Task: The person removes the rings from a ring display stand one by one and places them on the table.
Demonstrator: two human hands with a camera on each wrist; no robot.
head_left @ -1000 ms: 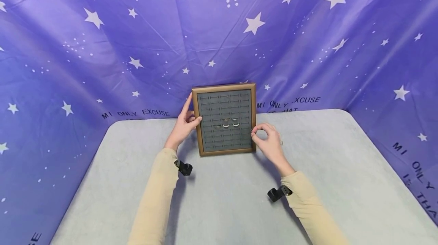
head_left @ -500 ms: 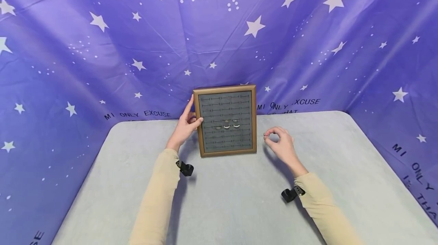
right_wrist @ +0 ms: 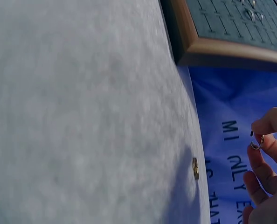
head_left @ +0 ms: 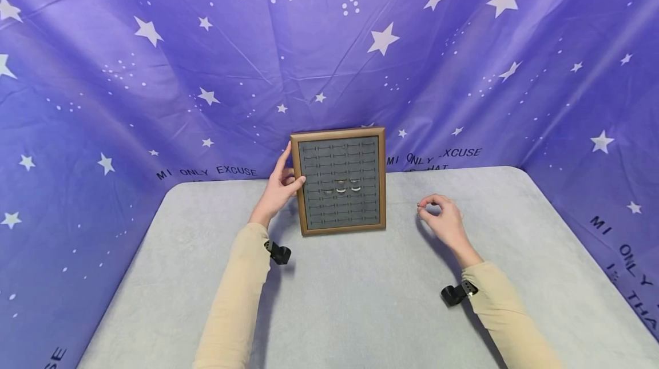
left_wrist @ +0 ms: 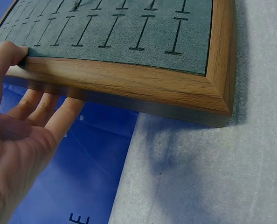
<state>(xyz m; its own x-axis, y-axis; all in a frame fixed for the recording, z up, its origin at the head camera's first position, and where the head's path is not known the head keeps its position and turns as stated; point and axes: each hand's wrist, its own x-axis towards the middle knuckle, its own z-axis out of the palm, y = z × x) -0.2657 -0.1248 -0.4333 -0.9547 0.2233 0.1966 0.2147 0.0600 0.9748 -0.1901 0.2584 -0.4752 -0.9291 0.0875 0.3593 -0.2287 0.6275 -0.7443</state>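
A wooden-framed ring board (head_left: 340, 230) with grey slotted felt stands upright against the backdrop. A few rings (head_left: 341, 189) sit in its middle rows. My left hand (head_left: 280, 187) grips the frame's left edge (left_wrist: 129, 79), with the thumb (left_wrist: 3, 56) on the front and the fingers behind. My right hand (head_left: 441, 215) hovers over the table to the right of the board, apart from it. It pinches a small ring (right_wrist: 256, 143) between thumb and forefinger. The board's corner (right_wrist: 222, 49) shows in the right wrist view.
A second small gold ring (right_wrist: 195, 168) lies on the grey felt table (head_left: 340, 312) below my right hand. A purple star-printed cloth (head_left: 463, 71) hangs behind and on both sides. Black straps sit at both wrists.
My right hand has drawn away from the frame's right edge, moving right across the table with the ring pinched. The left hand and the board have stayed put.
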